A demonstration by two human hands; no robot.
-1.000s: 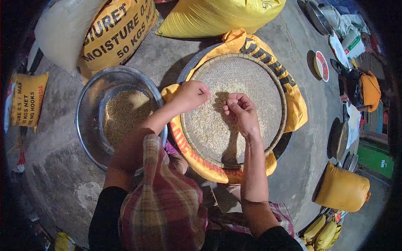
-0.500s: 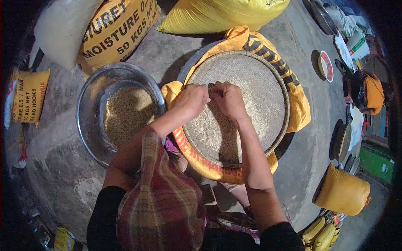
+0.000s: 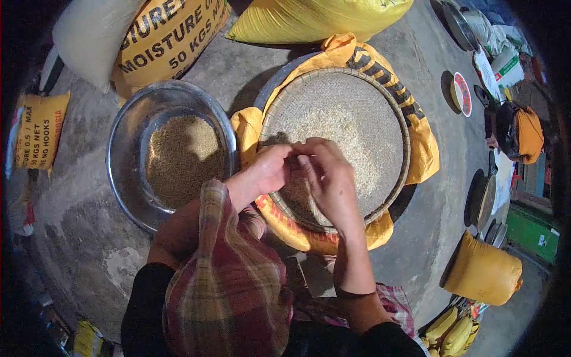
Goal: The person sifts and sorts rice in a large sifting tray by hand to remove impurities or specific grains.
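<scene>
Pale grain (image 3: pixel 351 140) is spread over a round woven tray (image 3: pixel 309 89), which rests on an orange sack (image 3: pixel 419 143) above a dark basin. Over the tray's left part, my left hand (image 3: pixel 272 169) is turned partly palm up, its fingertips meeting those of my right hand. My right hand (image 3: pixel 330 181) curls over from the right, thumb bent toward its fingers. Anything between the fingertips is hidden or too small to name. Left of the tray, a metal basin (image 3: pixel 126 172) holds brownish grain (image 3: pixel 181 157).
A printed orange sack (image 3: pixel 172 44) and a yellow sack (image 3: pixel 315 21) stand at the far side. Bowls, pans and a yellow container (image 3: pixel 485 271) lie along the right. Another printed sack (image 3: pixel 44 134) is at the far left. Checked cloth (image 3: pixel 229 279) hangs near my body.
Both hands have moved nearer to my body, over the lower part of the tray. The left palm has turned upward and the right hand's fingers have loosened. The view has shifted slightly.
</scene>
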